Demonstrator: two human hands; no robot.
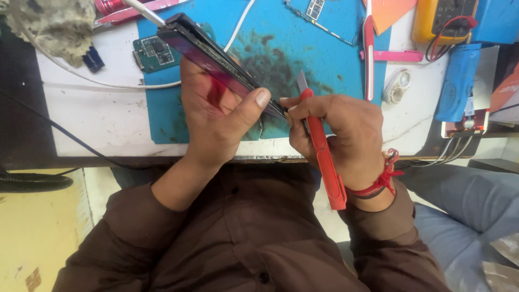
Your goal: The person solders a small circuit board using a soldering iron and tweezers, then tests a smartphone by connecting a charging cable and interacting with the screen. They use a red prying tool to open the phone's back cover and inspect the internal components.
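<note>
Smartphone (216,59) gripped edge-on in left hand (216,116); right hand (343,135) clenches red utility knife (323,151), blade at its edge, above blue mat (324,59).

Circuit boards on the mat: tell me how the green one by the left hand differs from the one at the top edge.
The green board is squarish and lies whole in view, half on the blue mat, half on the white table. The top board is long and narrow, bluish, lies fully on the mat, and is cut off by the picture's edge. The green board sits nearer the left hand. Both lie flat, bare and untouched.
</note>
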